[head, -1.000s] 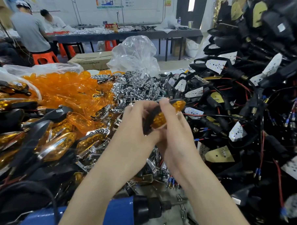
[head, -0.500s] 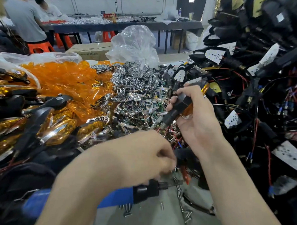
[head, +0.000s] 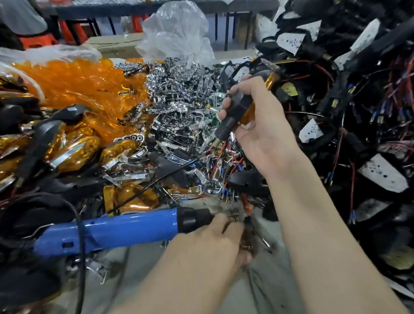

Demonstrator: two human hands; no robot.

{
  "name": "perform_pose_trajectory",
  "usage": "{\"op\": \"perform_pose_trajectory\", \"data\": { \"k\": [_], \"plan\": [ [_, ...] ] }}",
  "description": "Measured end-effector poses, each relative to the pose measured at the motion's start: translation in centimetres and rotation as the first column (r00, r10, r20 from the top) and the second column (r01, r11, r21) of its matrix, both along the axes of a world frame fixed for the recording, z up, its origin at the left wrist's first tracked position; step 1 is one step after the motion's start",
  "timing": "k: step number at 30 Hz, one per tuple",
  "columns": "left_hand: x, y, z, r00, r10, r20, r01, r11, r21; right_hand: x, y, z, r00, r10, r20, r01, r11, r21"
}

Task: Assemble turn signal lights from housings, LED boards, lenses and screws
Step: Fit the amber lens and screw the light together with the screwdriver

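Two hands: right hand [head: 261, 130] grips turn signal [head: 235, 111] aloft for fastening; left hand [head: 209, 244] fingertips among screws [head: 265, 241], hold unclear.

Assembly workshop: heaped orange lenses [head: 81, 80], wired housings [head: 346, 103], electric screwdriver [head: 117, 231].

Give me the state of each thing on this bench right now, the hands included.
right hand: gripping the turn signal, raised.
turn signal: amber lens on black housing, held tilted.
left hand: fingers curled among loose screws; grip too blurred to tell.
blue screwdriver: lying on its side beside the left hand.
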State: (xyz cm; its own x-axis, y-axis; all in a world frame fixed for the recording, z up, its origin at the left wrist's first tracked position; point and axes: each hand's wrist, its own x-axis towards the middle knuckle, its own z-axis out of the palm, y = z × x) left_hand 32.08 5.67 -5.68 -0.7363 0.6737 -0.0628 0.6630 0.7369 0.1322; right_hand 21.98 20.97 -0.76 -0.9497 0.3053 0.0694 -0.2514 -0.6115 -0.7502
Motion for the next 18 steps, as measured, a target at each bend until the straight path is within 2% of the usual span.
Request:
{"op": "perform_pose_trajectory", "data": {
  "k": [1, 5, 11, 16, 18],
  "plan": [
    [0.4, 0.3, -0.2, 0.999, 0.004, -0.041, -0.005, 1.000, -0.026, 0.0, -0.2, 0.0, 1.000, 0.006, 0.007, -0.006, 1.000, 0.018],
    [1.5, 1.2, -1.4, 0.978, -0.056, -0.200, 0.070, 0.995, 0.065, 0.3, -0.6, -0.1, 0.999, 0.044, -0.009, -0.043, 0.996, 0.073],
    [2.1, 2.0, -1.6, 0.955, -0.006, -0.296, 0.017, 0.999, 0.033, 0.1, -0.6, -0.4, 0.998, 0.065, -0.017, -0.063, 0.996, 0.068],
    [2.0, 2.9, -1.7, 0.943, 0.045, -0.329, -0.032, 0.998, 0.045, -0.2, -0.4, -0.5, 0.997, 0.073, -0.016, -0.072, 0.995, 0.065],
    [1.8, 2.9, -1.5, 0.961, 0.039, -0.273, -0.032, 0.999, 0.031, -0.1, -0.3, -0.5, 0.997, 0.080, -0.021, -0.078, 0.994, 0.075]
  ]
}}
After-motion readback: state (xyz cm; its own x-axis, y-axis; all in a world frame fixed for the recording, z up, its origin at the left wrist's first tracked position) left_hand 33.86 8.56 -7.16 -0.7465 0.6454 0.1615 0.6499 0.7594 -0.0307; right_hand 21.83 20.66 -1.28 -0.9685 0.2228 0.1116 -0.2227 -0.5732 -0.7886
